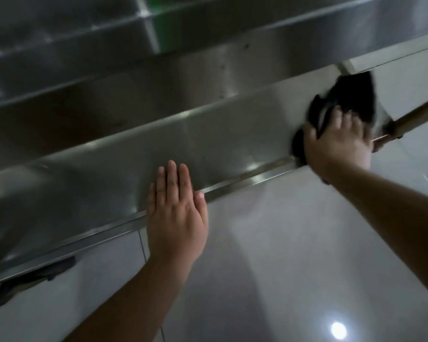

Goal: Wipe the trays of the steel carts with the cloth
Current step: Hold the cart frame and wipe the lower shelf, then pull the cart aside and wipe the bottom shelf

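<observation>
A long steel cart tray (104, 174) runs diagonally from lower left to upper right. My left hand (176, 213) lies flat and open on its near rim, fingers together and pointing up over the tray. At the tray's right end my right hand (339, 141) presses a dark cloth (349, 97) against the steel; the hand and cloth are motion-blurred. A second steel tray or cart (72, 45) sits behind, higher in the view.
Glossy light floor tiles (282, 255) fill the lower right, with a lamp reflection (338, 330). A brownish tubular cart handle (420, 114) juts out at the right edge. A dark caster wheel (35, 275) shows under the tray at lower left. Something green (164, 28) stands behind the carts.
</observation>
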Motion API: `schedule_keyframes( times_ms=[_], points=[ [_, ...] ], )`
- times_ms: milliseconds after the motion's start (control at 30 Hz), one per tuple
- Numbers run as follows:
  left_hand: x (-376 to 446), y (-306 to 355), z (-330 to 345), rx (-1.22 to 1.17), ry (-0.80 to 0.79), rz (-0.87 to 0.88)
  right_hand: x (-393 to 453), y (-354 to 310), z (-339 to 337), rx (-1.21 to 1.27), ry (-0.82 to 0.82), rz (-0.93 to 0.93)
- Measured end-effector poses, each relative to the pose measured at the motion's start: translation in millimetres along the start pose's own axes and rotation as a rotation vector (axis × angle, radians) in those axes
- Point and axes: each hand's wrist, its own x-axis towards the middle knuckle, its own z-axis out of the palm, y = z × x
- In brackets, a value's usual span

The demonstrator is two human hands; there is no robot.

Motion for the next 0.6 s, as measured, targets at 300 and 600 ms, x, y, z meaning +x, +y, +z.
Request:
schedule_keyframes(
  times_ms=[300, 600],
  points=[
    [2.9, -1.2, -7.6, -0.045, -0.131, 0.008, -104.4, -45.5, 0.9, -0.066, -0.002, -0.579],
    [9.4, -19.5, -48.3, 0.068, -0.294, 0.124, -129.2, -64.4, -54.3, -0.331, -0.271, -1.136]
  ],
)
